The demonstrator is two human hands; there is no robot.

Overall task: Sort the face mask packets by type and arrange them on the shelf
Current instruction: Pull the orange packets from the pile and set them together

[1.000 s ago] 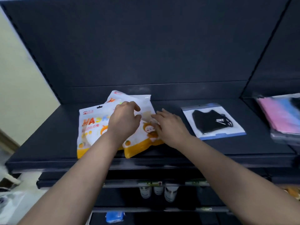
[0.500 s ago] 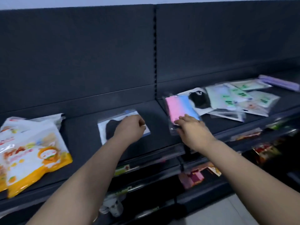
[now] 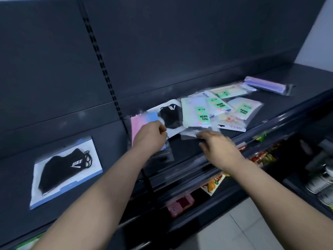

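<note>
A pile of face mask packets lies on the right part of the dark shelf (image 3: 281,109): a pink and blue packet (image 3: 142,121), a black mask packet (image 3: 171,114), several pale packets with green "FACE MASK" labels (image 3: 201,114), a clear packet (image 3: 191,132) and a purple packet (image 3: 266,85). My left hand (image 3: 150,137) lies on the pink and blue packet, its fingers curled at the corner of the black mask packet; a grip does not show. My right hand (image 3: 216,147) touches the clear packet's front edge with straight fingers. Another black mask packet (image 3: 66,168) lies alone to the left.
A slotted upright (image 3: 102,69) divides the shelf's back panel. Lower shelves hold snack packets (image 3: 263,157), a pink item (image 3: 180,204) and stacked metal items (image 3: 322,181) at the right. Pale floor tiles (image 3: 243,231) show below.
My view has swung right, past the orange packets. My left hand left the lone black mask packet for the pink and blue one. My right hand moved from that packet to the clear one.
</note>
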